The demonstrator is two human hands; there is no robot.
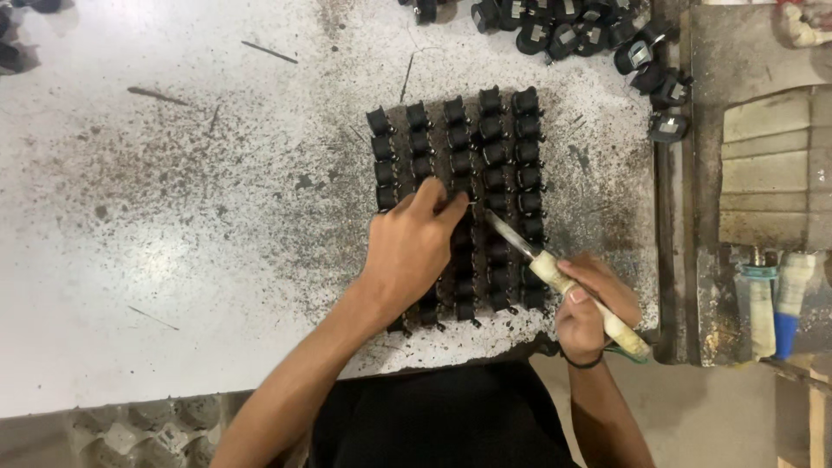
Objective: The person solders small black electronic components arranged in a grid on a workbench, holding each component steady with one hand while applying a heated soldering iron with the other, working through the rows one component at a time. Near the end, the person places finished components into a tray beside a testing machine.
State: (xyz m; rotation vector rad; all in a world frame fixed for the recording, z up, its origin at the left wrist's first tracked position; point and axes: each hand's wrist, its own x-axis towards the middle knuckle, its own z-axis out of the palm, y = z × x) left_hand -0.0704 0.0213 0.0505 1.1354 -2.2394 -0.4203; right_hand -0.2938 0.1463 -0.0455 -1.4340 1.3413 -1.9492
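Resting in five neat columns on the stained white bench (pixel 173 217), the small black parts (pixel 494 156) fill a patch right of the middle. The left hand (pixel 407 251) lies over the lower rows, fingertips pinched on one part in the third column. The right hand (pixel 594 308) is closed round the pale wrapped handle of a tool (pixel 555 273), whose metal tip points up-left and ends just beside the left fingertips. Loose black parts (pixel 572 35) lie heaped at the top edge, and two tubes (pixel 776 303) stand off to the right.
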